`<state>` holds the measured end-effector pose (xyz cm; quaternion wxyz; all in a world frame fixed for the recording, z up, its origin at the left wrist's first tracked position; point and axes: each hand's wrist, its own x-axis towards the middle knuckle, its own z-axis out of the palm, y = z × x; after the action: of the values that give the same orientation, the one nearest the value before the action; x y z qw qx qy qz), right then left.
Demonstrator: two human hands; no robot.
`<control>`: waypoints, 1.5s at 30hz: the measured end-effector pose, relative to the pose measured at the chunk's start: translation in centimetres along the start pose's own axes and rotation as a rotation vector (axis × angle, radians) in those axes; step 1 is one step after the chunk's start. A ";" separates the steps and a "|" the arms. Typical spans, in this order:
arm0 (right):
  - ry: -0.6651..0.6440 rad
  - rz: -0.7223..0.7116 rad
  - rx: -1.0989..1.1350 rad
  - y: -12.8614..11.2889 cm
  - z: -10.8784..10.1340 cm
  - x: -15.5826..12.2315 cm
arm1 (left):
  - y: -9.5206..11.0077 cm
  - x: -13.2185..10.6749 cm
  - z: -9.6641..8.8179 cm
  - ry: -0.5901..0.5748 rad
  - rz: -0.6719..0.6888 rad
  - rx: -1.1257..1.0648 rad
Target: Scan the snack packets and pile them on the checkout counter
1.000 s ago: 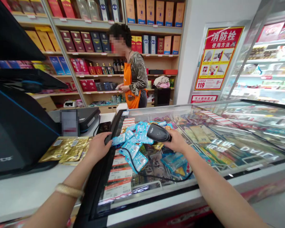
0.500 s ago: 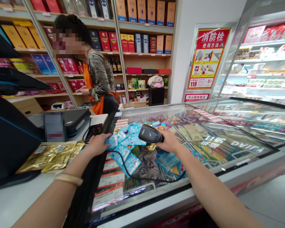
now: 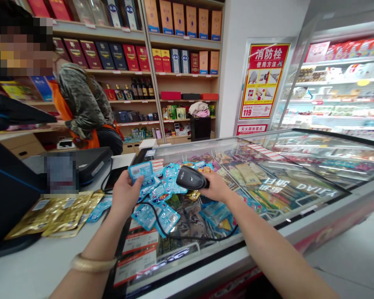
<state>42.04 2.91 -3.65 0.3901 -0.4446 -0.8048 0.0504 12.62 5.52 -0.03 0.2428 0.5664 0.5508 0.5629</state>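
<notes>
A blue snack packet (image 3: pixel 141 171) is pinched between the thumb and fingers of my left hand (image 3: pixel 126 193), its label side turned up. My right hand (image 3: pixel 216 187) grips a black barcode scanner (image 3: pixel 191 178), whose head points left toward that packet. Below both hands, several more blue packets (image 3: pixel 171 178) lie in a loose pile on the freezer's glass top (image 3: pixel 187 257). The scanner's black cable (image 3: pixel 199 238) loops across the glass in front of the pile. Gold packets (image 3: pixel 56 216) lie on the white counter at left, with a blue packet (image 3: pixel 99 209) beside them.
A person in an orange apron (image 3: pixel 90 99) stands behind the counter at left. A dark monitor stand (image 3: pixel 9 182) and a flat black device (image 3: pixel 93 166) occupy the counter (image 3: pixel 25 270). Shelves of boxed bottles (image 3: pixel 187 77) line the back wall; a lit fridge (image 3: pixel 336 83) stands right.
My left hand has lifted a blue packet off the pile. A blue packet now shows beside the gold ones. The person behind the counter has shifted left in view; the scanner stays in my right hand.
</notes>
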 end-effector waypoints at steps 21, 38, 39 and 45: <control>-0.007 -0.089 0.145 -2.2 -0.6 -0.2 | -1.7 -3.5 3.7 0.002 -0.231 -0.477; -0.037 -0.083 0.145 -1.8 -0.6 -0.1 | -2.2 -3.4 3.8 0.025 -0.213 -0.469; -0.039 -0.079 0.141 -1.8 -0.6 -0.1 | -2.2 -3.4 3.8 0.023 -0.211 -0.466; -0.036 -0.090 0.144 -1.9 -0.7 -0.2 | -2.4 -3.2 3.8 0.024 -0.217 -0.458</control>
<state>41.27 1.47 -2.44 0.4086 -0.3776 -0.8250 0.0986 16.00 4.57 -4.28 0.4174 0.4274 0.4693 0.6503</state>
